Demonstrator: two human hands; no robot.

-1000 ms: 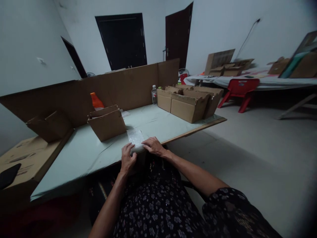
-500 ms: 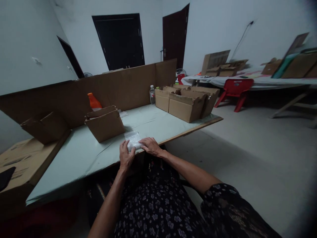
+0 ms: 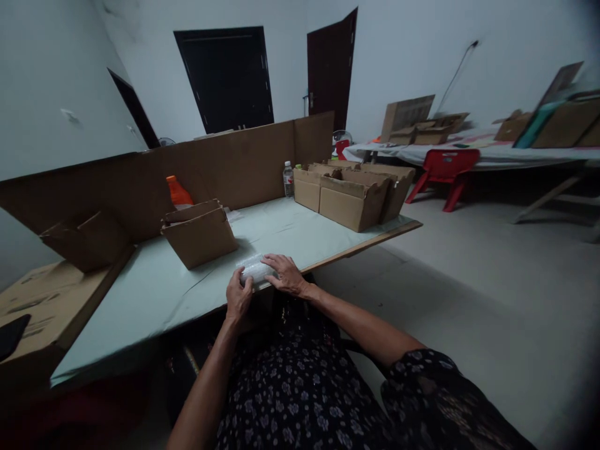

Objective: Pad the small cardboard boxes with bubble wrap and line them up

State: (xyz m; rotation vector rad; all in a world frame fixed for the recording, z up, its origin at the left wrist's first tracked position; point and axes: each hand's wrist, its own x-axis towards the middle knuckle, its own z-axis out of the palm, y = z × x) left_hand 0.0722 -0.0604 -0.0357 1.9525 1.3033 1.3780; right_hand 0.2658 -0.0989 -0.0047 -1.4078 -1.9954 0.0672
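A small piece of clear bubble wrap (image 3: 255,269), rolled up, lies at the near edge of the table between my two hands. My left hand (image 3: 239,294) grips its left end, thumb on the near side and fingers on the far side. Around the right end curl the fingers of my right hand (image 3: 287,275), with the thumb below. Whether anything is inside the wrap I cannot tell. Just beyond my hands stands an open cardboard box (image 3: 201,239).
The table (image 3: 154,294) has a pale green cover and a cardboard back wall (image 3: 225,165). Several open boxes (image 3: 344,203) stand at its right, beside a water bottle (image 3: 287,180). An orange bottle (image 3: 178,190) is behind the nearer box. A phone-like dark object (image 3: 14,336) lies far left.
The bubble wrap has gone from a flatter sheet to a tighter roll. My right hand's fingers have moved slightly up and left over it; my left hand has hardly shifted.
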